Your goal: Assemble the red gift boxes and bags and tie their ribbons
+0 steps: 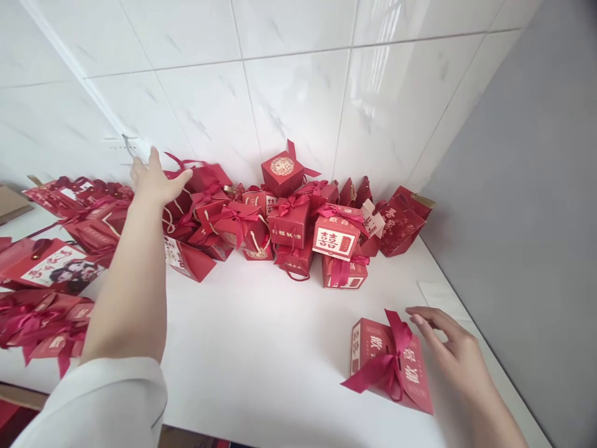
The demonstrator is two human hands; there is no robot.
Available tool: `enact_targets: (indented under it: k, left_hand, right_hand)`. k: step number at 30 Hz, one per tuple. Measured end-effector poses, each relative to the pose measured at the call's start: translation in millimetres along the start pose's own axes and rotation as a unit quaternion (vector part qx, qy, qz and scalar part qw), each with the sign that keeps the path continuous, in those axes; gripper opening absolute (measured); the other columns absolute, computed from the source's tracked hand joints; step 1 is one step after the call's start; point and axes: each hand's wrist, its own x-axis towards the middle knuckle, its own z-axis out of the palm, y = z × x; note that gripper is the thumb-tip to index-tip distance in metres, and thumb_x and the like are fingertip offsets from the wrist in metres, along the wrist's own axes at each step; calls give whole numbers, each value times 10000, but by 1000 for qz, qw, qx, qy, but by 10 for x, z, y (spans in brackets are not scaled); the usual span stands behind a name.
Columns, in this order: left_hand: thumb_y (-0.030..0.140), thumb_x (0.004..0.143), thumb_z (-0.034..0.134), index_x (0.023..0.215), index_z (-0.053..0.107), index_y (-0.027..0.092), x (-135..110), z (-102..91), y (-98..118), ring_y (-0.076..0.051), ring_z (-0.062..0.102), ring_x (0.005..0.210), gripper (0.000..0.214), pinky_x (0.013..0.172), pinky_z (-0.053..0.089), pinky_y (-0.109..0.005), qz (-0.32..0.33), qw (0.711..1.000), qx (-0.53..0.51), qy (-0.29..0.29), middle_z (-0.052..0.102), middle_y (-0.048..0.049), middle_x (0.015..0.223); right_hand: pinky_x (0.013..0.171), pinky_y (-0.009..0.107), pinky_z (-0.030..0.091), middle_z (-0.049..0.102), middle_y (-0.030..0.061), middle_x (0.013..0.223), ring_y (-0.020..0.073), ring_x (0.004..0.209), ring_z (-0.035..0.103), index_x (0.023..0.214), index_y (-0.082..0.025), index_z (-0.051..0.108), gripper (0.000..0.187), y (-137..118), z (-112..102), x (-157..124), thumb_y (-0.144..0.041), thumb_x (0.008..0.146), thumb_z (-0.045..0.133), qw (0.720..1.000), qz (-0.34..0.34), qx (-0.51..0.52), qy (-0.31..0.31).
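My left hand (158,179) reaches to the back of the white table, fingers spread and holding nothing. It hovers at the left part of a pile of red gift boxes, close to a red box with a ribbon (205,177). At the front right a red gift box (387,364) with a dark pink ribbon bow stands on its own. My right hand (450,342) is just to the right of this box, its fingers stretched out by the bow. Whether its fingertips touch the box, I cannot tell.
More red boxes stand heaped against the tiled wall (298,93), among them a box with white labels (333,239). On the left lie more ribboned boxes (51,323) and a box with a cartoon couple (65,267). A grey panel (522,186) bounds the table (256,348) on the right.
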Motion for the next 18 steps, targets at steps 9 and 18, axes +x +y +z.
enact_targets:
  k: [9, 18]
  left_hand:
    - [426, 899, 581, 1228, 625, 221, -1257, 640, 218, -256, 486, 1319, 391, 1150, 351, -417, 234, 949, -61, 200, 535, -74, 1358]
    - [466, 870, 587, 875, 638, 231, -1948, 1208, 159, -198, 653, 832, 240, 755, 529, -305, 143, 970, -196, -8, 669, -33, 905]
  right_hand:
    - [1135, 507, 419, 175, 79, 1660, 303, 1421, 427, 1575, -389, -60, 1129, -413, -1, -279, -487, 796, 752, 941, -25, 154, -301]
    - [960, 435, 548, 328, 62, 1582, 275, 1404, 436, 1498, -399, 290, 650, -928, 421, 81, -498, 926, 584, 950, -61, 235, -196]
